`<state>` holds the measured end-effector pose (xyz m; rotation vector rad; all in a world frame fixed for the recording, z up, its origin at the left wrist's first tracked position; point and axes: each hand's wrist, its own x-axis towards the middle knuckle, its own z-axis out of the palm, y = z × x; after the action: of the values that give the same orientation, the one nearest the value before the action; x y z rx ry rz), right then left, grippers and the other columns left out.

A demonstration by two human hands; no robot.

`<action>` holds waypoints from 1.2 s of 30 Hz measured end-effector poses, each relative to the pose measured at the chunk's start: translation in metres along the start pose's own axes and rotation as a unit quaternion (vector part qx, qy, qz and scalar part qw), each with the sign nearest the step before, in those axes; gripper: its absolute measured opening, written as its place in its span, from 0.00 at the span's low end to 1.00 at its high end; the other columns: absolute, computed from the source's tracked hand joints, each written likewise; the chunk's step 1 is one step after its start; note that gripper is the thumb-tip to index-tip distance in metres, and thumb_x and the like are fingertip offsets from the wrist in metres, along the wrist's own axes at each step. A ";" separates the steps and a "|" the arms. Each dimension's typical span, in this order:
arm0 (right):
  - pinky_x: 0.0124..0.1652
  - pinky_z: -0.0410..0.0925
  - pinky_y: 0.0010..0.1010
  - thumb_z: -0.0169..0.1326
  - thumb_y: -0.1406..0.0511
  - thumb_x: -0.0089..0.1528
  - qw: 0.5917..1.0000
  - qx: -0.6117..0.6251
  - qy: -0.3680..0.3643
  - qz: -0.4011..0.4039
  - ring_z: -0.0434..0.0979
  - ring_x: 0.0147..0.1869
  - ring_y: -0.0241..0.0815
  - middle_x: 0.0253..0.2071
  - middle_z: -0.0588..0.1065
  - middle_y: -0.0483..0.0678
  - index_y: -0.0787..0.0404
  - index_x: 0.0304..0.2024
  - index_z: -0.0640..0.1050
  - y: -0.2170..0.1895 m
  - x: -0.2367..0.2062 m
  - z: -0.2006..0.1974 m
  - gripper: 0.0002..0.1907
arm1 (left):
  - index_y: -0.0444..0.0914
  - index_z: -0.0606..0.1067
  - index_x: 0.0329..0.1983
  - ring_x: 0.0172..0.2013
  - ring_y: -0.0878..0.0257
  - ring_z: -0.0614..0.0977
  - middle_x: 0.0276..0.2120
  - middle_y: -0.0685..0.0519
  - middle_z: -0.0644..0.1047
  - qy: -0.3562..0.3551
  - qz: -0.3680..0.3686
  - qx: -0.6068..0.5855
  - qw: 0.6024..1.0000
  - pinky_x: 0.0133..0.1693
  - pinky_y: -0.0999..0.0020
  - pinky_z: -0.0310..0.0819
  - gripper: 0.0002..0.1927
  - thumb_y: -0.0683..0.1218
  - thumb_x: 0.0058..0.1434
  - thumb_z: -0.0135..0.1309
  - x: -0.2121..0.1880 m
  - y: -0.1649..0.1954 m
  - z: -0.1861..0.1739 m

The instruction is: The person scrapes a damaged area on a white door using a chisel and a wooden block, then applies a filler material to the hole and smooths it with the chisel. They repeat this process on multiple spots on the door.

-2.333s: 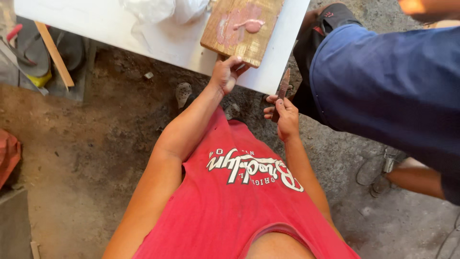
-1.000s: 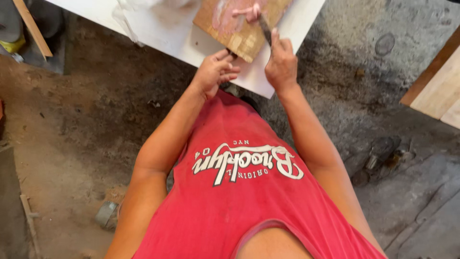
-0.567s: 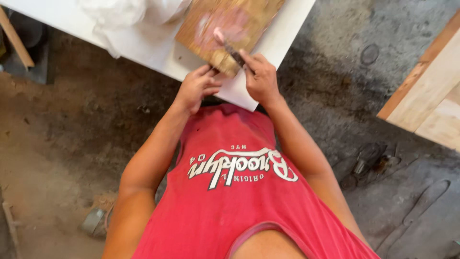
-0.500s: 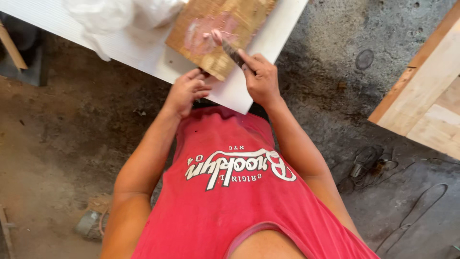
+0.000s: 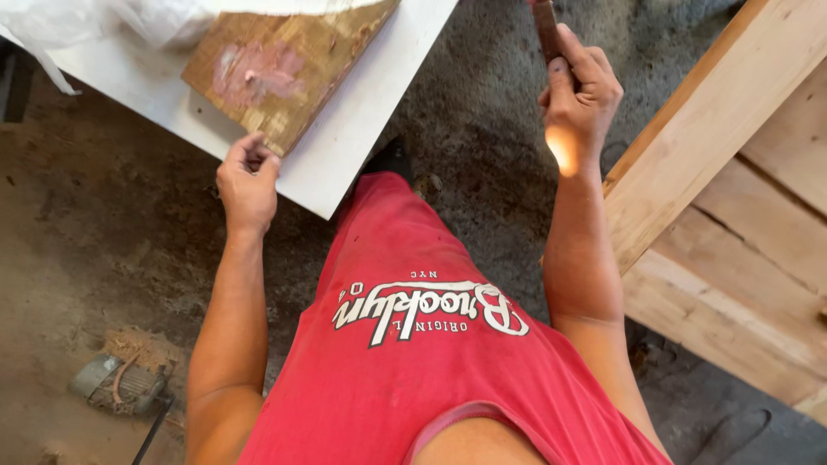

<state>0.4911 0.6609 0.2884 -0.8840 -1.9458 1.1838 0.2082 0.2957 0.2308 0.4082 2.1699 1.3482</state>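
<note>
White tabletop point(image 5: 362, 129), one corner toward viewer. Lying on it: worn wooden board point(image 5: 284, 65) smeared with pink paste, overhanging the near edge; crumpled white plastic sheet point(image 5: 103, 21) at far left. Below: grey dirt floor point(image 5: 103, 258), small dusty motor point(image 5: 116, 385) resting there.

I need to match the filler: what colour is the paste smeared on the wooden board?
Pale pink paste, on the brown wooden board; the head view shows it.
</note>
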 end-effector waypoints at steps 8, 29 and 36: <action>0.33 0.72 0.27 0.52 0.75 0.74 0.999 -0.008 0.006 -0.044 0.76 0.34 0.33 0.43 0.75 0.47 0.63 0.61 0.80 0.037 0.084 -0.033 0.14 | 0.33 0.80 0.50 0.38 0.65 0.86 0.37 0.48 0.85 -0.090 0.100 0.095 0.986 0.42 0.71 0.81 0.15 0.36 0.59 0.64 0.039 0.108 0.075; 0.42 0.71 0.32 0.59 0.74 0.73 0.967 -0.125 -0.181 -0.130 0.79 0.45 0.42 0.48 0.78 0.51 0.66 0.56 0.83 0.094 0.432 -0.063 0.09 | 0.36 0.78 0.34 0.31 0.48 0.83 0.28 0.45 0.81 -0.214 0.171 0.109 0.956 0.34 0.55 0.76 0.08 0.46 0.66 0.59 0.231 0.297 0.245; 0.45 0.72 0.38 0.62 0.73 0.67 0.896 -0.128 -0.357 -0.233 0.80 0.45 0.50 0.45 0.78 0.53 0.63 0.49 0.85 0.159 0.600 -0.007 0.09 | 0.34 0.73 0.30 0.29 0.38 0.78 0.25 0.37 0.77 -0.101 0.058 0.227 0.967 0.32 0.45 0.72 0.16 0.49 0.70 0.57 0.292 0.299 0.313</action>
<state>0.2079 1.2125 0.2665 -0.0336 -2.7450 1.0440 0.1502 0.8094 0.3041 0.8194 2.2963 0.8081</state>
